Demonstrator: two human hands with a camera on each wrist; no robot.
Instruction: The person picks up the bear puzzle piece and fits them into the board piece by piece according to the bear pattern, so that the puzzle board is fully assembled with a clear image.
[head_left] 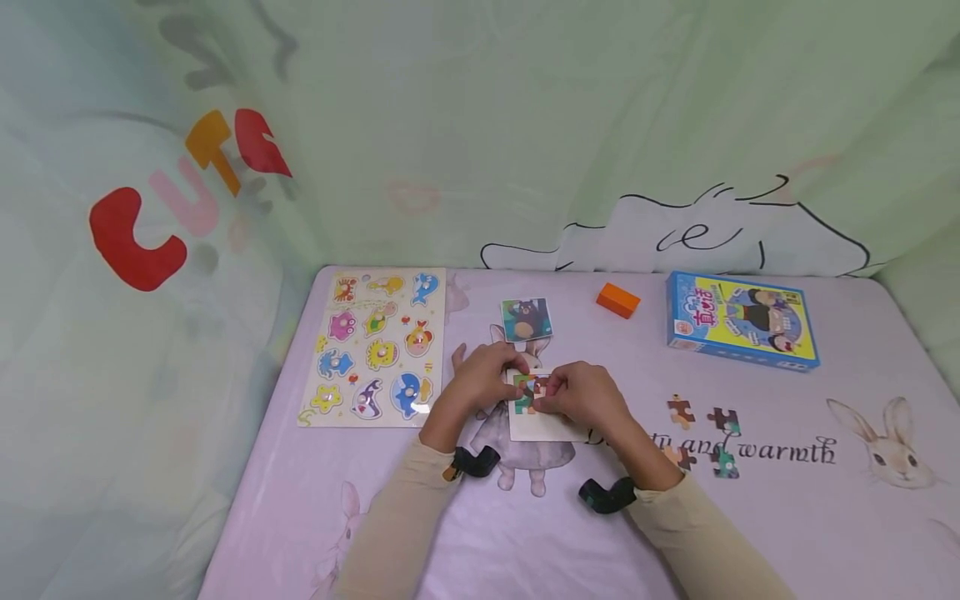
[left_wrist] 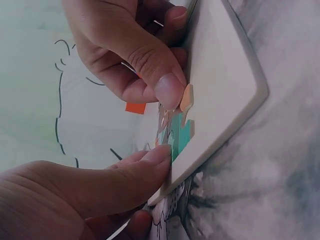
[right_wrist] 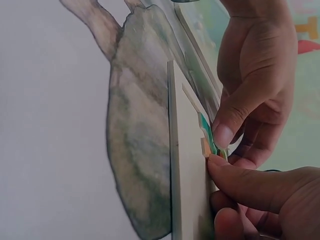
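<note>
A small pale puzzle board [head_left: 543, 429] lies in front of me, with several joined jigsaw pieces [head_left: 522, 405] in its upper left part. My left hand [head_left: 483, 377] holds the board at its left side, the thumb on a teal piece [left_wrist: 184, 135] and the other fingers around the edge. From the right, my right hand [head_left: 591, 397] pinches an orange-brown puzzle piece [left_wrist: 187, 98] against the joined ones. Its thumb and fingertips hide much of that piece. A bear picture card [head_left: 527, 320] lies just beyond the board.
Several loose puzzle pieces [head_left: 681, 412] lie to the right. An orange block [head_left: 618, 300] and a blue-yellow box [head_left: 742, 321] stand at the back. At the left is a sea-animal peg puzzle [head_left: 375, 350]. Curtains [head_left: 450, 125] rise behind the table [head_left: 525, 542].
</note>
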